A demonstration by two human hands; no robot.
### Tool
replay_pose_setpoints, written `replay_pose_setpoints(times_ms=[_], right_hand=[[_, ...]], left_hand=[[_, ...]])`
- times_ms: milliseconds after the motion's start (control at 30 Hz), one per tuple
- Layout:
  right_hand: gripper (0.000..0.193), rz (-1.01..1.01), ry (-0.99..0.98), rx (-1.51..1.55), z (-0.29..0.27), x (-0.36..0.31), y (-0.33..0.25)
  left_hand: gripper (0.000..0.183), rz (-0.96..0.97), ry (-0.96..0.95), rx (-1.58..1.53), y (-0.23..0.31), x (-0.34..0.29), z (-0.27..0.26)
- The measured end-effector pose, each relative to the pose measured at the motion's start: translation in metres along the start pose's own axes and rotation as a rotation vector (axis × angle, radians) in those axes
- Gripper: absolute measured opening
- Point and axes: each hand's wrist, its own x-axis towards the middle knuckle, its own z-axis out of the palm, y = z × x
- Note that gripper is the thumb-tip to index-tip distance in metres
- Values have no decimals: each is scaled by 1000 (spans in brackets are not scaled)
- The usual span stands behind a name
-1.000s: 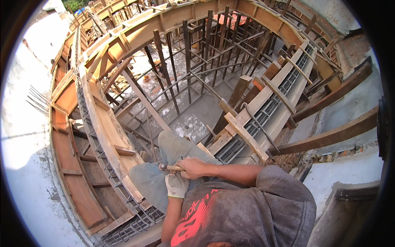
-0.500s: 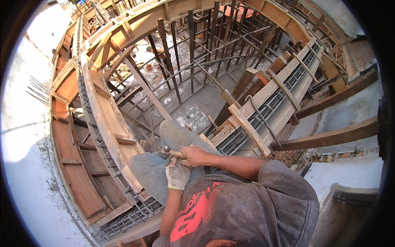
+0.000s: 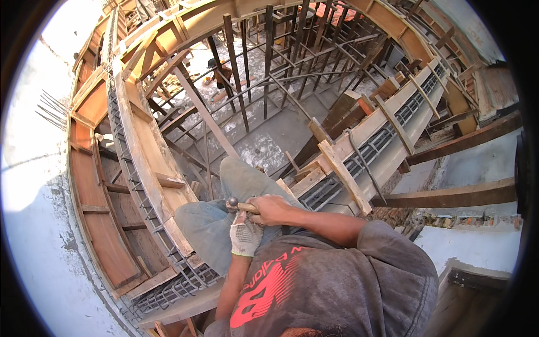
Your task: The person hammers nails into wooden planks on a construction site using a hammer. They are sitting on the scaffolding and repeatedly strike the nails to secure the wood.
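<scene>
My bare right hand [image 3: 270, 210] is closed around the wooden handle of a hammer [image 3: 247, 207] above my lap. The rounded metal hammer head points left, over my bent legs in grey-green trousers [image 3: 247, 178]. My left hand [image 3: 246, 236] wears a pale knitted glove with bare fingertips showing. It lies just under the handle and against the right hand, its fingers curled near the hammer head. Whatever the left fingers hold is hidden.
Curved timber formwork [image 3: 149, 146] with a rebar cage [image 3: 179, 292] runs along the left. More formwork with steel bars [image 3: 370, 151] goes off to the right. Dark upright props [image 3: 268, 62] stand on the lower floor ahead. A co-worker [image 3: 220, 73] is down among them.
The view has shifted slightly, and the co-worker below shows more fully. My hands and the hammer keep nearly the same pose.
</scene>
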Motion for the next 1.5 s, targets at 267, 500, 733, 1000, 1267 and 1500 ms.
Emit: replay_pose_setpoints(times_ms=[267,500,733,1000,1267,1500], right_hand=[[44,43,-43,-9,-11,3,-6],[42,20,-27,-35,3,10,10],[37,29,-81,-119,1,11,3],[32,15,-77,-55,-3,23,6],[34,61,-147,35,4,38,21],[33,92,-183,31,-11,39,7]], left_hand=[[56,22,-57,48,2,0,5],[67,-2,-105,65,5,-1,15],[73,-11,-113,66,8,2,7],[79,-21,-58,51,8,11,-4],[74,-62,-53,1,11,16,-11],[83,-35,-57,212,15,16,-2]])
